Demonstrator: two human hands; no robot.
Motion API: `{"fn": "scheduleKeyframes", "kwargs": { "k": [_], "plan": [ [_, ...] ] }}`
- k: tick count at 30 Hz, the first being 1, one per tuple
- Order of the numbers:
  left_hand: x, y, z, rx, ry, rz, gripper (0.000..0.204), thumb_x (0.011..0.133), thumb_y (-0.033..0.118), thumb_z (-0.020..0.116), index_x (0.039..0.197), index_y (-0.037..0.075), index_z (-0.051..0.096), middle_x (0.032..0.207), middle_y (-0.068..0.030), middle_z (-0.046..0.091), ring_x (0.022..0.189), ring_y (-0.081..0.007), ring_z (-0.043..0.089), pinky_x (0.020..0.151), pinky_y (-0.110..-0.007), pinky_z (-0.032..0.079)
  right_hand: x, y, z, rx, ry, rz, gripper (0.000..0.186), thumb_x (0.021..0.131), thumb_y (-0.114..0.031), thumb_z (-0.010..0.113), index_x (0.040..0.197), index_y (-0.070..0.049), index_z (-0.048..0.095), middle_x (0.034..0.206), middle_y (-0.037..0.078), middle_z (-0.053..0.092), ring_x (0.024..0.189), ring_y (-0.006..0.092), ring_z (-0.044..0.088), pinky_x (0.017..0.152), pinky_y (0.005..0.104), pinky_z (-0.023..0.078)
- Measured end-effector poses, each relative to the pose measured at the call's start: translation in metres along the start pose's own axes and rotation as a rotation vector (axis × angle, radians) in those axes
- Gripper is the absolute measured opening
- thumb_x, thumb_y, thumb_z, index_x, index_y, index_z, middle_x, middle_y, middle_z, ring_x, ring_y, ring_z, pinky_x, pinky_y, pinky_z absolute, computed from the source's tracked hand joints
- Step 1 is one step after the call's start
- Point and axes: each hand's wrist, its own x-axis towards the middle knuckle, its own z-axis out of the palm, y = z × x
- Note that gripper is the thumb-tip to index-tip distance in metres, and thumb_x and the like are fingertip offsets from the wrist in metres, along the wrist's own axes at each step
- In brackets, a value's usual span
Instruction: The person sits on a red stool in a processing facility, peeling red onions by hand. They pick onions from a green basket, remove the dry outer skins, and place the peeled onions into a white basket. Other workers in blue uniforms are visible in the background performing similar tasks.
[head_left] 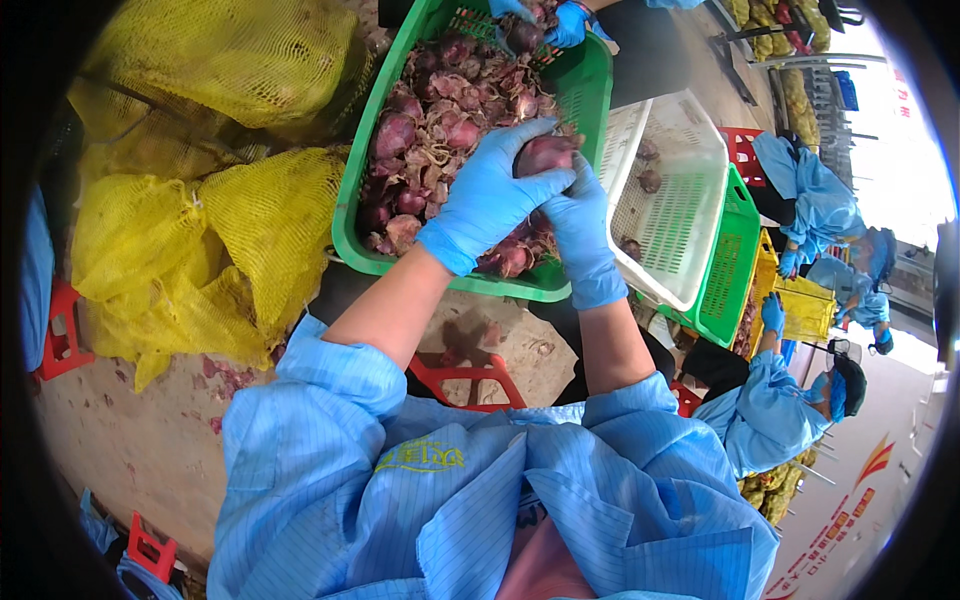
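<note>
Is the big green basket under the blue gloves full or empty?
Partly full: in the green basket, red onions and loose skins lie heaped, but bare green wall shows above them on the right.

Thin, smooth blue gloves cover your left hand (490, 195) and right hand (583, 235), reaching past the wrists. Your light-blue jacket (300, 480) carries fine dark pinstripes; its left sleeve (340, 372), at eight o'clock, and right sleeve (630, 396), at four, bunch loosely, leaving your forearms (391, 308) bare. A yellow-green emblem (420, 457) sits near seven o'clock; around six, wide lapels (470, 525) part over a pink top (550, 568).
</note>
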Motion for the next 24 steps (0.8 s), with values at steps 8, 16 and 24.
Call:
{"fn": "scheduleKeyframes", "kwargs": {
  "k": [8,16,24],
  "plan": [
    [0.0,0.004,-0.012,-0.15,0.151,-0.196,0.028,0.092,0.022,0.052,0.104,0.0,0.063,0.094,-0.0049,0.065,0.083,-0.0103,0.057,0.078,-0.025,0.046,-0.002,-0.006,-0.004,0.216,-0.172,0.177,0.056,0.075,-0.017,0.068,0.123,0.002,0.045,0.114,0.011,0.056,0.1,0.0165,0.055,0.091,0.031,0.043],
    [0.005,0.016,-0.008,-0.339,0.211,-0.477,0.032,0.09,0.026,0.054,0.111,0.002,0.061,0.106,-0.0072,0.063,0.092,-0.0128,0.058,0.083,-0.025,0.046,0.007,-0.001,-0.009,0.667,-0.137,0.308,0.047,0.084,-0.03,0.057,0.119,0.001,0.05,0.111,0.009,0.059,0.101,0.0187,0.056,0.093,0.0328,0.042],
    [0.003,0.003,-0.015,-0.476,0.187,-0.359,0.042,0.089,0.037,0.052,0.112,0.002,0.058,0.106,-0.006,0.062,0.094,-0.0129,0.057,0.085,-0.025,0.045,0.007,-0.007,0.016,-0.207,-0.159,-0.018,0.082,0.067,-0.016,0.076,0.133,0.005,0.032,0.117,0.016,0.053,0.104,0.019,0.054,0.089,0.0302,0.044]
  ]
}}
